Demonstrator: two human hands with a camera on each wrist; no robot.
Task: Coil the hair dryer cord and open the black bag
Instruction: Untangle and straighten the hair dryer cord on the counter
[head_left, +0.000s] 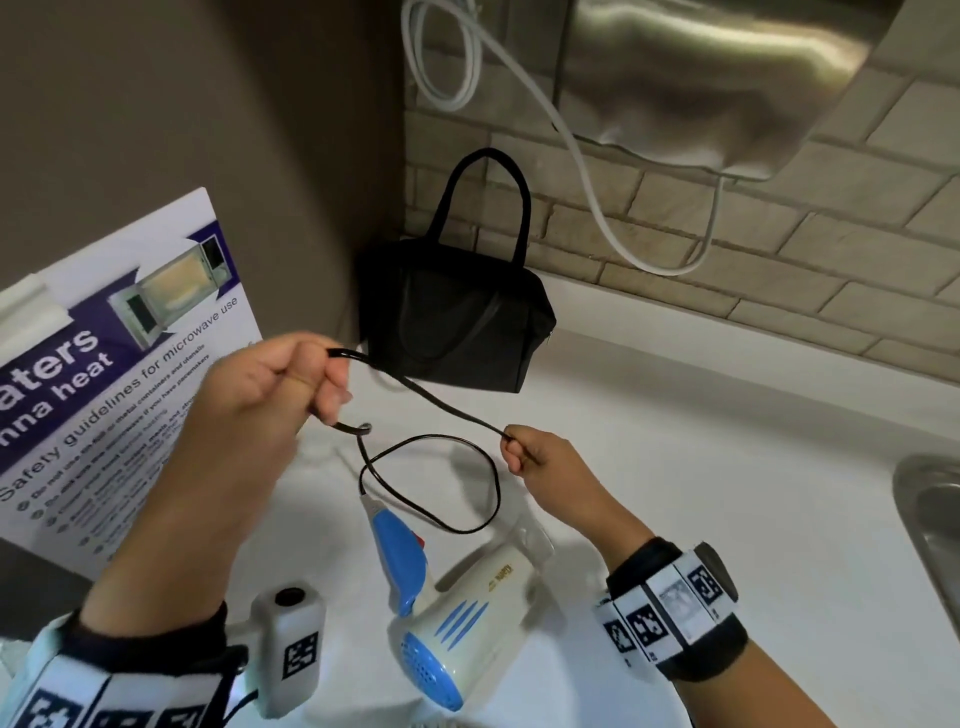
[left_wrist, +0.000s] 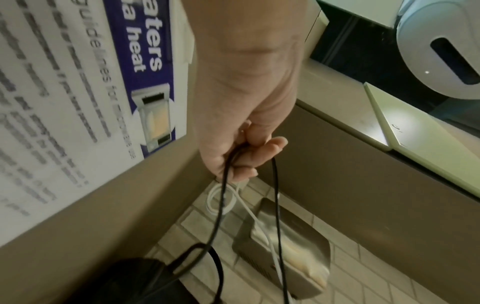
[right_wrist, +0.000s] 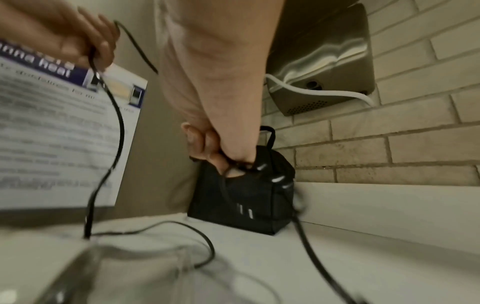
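A white and blue hair dryer (head_left: 452, 603) lies on the white counter (head_left: 727, 467). Its thin black cord (head_left: 441, 402) rises from the handle, loops over the counter and runs between my hands. My left hand (head_left: 306, 379) is raised and grips a bend of the cord (left_wrist: 223, 185) in its curled fingers. My right hand (head_left: 524, 452) pinches the cord (right_wrist: 303, 232) lower down, to the right. The black bag (head_left: 457, 322) stands zipped in the corner behind my hands, its handles upright; the bag (right_wrist: 246, 197) shows past my right hand (right_wrist: 223, 160).
A microwave safety poster (head_left: 119, 364) leans at the left. A steel hand dryer (head_left: 717, 83) hangs on the brick wall, with a white cable (head_left: 597, 208) looping below it. A sink rim (head_left: 930, 499) is at the right edge.
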